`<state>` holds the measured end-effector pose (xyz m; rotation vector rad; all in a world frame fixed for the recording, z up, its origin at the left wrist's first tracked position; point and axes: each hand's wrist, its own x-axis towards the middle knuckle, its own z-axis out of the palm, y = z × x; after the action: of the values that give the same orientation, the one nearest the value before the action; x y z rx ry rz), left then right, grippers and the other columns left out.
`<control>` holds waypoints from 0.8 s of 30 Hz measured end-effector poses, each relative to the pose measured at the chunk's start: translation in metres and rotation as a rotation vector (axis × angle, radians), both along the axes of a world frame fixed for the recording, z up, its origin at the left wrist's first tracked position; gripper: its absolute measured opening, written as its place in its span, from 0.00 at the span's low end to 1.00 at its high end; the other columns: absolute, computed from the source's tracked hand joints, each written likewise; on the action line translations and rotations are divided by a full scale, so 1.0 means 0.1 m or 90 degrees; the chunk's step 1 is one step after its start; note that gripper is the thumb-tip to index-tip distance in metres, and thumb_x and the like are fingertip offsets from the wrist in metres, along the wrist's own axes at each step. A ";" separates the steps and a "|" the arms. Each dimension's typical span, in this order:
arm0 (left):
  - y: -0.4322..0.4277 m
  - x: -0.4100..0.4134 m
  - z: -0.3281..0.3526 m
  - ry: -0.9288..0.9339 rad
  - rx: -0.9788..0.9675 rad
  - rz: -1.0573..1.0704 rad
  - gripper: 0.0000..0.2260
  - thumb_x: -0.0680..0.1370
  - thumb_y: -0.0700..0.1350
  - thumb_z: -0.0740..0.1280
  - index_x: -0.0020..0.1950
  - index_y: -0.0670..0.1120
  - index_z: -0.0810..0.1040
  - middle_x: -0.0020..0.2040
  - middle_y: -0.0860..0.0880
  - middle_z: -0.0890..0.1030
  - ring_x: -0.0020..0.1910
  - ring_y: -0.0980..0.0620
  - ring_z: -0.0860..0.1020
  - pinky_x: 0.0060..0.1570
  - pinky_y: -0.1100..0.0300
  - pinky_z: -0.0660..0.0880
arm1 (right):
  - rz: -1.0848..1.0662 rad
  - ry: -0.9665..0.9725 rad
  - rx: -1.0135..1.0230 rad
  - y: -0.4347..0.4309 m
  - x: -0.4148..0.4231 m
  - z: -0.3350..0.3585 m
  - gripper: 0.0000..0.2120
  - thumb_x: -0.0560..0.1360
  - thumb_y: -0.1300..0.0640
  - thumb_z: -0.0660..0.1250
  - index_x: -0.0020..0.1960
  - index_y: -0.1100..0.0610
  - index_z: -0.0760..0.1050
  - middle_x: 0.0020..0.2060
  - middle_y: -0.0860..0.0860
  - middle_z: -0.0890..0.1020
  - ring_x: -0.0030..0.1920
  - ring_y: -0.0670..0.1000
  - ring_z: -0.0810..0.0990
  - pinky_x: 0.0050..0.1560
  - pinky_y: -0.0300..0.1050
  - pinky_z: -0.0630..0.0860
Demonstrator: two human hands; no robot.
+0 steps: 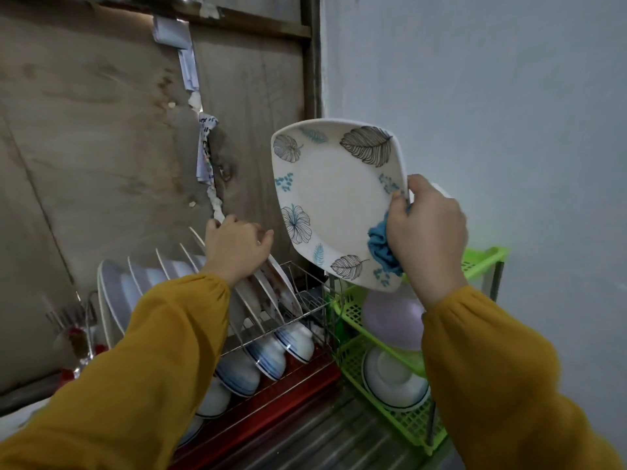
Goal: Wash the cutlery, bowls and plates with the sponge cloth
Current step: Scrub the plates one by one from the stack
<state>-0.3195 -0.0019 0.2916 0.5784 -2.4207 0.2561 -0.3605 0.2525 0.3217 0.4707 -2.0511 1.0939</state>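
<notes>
My right hand (428,228) holds up a square white plate with leaf and flower prints (334,195), gripping its right edge together with a bunched blue sponge cloth (381,247) pressed against the plate's lower right. The plate is tilted, its face toward me, above the racks. My left hand (235,245) rests with curled fingers on the top rims of the upright plates (271,290) standing in the metal dish rack (307,300). Several blue-striped bowls (268,357) lie upside down along the rack's lower tier. Forks and spoons (73,320) stand in a holder at the rack's left end.
A green plastic rack (353,313) stands to the right, holding a lilac bowl (393,320) and a white bowl (393,378). A plywood wall (101,130) with paper scraps is behind the racks, a pale painted wall (509,113) on the right. A ribbed steel counter (339,432) lies below.
</notes>
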 end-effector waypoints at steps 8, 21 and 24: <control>-0.09 -0.02 -0.09 -0.024 -0.065 0.020 0.18 0.81 0.52 0.54 0.58 0.47 0.81 0.55 0.46 0.79 0.61 0.47 0.69 0.56 0.50 0.60 | 0.034 -0.096 0.131 -0.44 -0.45 -0.05 0.08 0.77 0.61 0.57 0.51 0.61 0.73 0.48 0.62 0.80 0.49 0.65 0.76 0.40 0.49 0.65; -0.12 -0.05 -0.18 0.027 -0.087 0.022 0.26 0.76 0.53 0.47 0.48 0.45 0.84 0.48 0.46 0.80 0.55 0.45 0.72 0.52 0.49 0.59 | 0.041 -0.068 0.235 -0.91 -0.41 0.20 0.12 0.78 0.61 0.58 0.58 0.60 0.75 0.51 0.57 0.79 0.47 0.58 0.75 0.42 0.47 0.66; -0.10 -0.04 -0.16 0.002 -0.087 0.035 0.24 0.79 0.52 0.48 0.50 0.46 0.83 0.50 0.47 0.80 0.57 0.47 0.70 0.53 0.50 0.59 | 0.033 -0.065 0.249 -0.97 -0.39 0.22 0.11 0.78 0.62 0.58 0.58 0.61 0.75 0.51 0.57 0.79 0.51 0.59 0.77 0.42 0.47 0.65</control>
<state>-0.3235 -0.0121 0.2751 0.5840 -2.3637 0.4401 -0.3998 0.1552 0.3440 0.6757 -2.3651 0.7565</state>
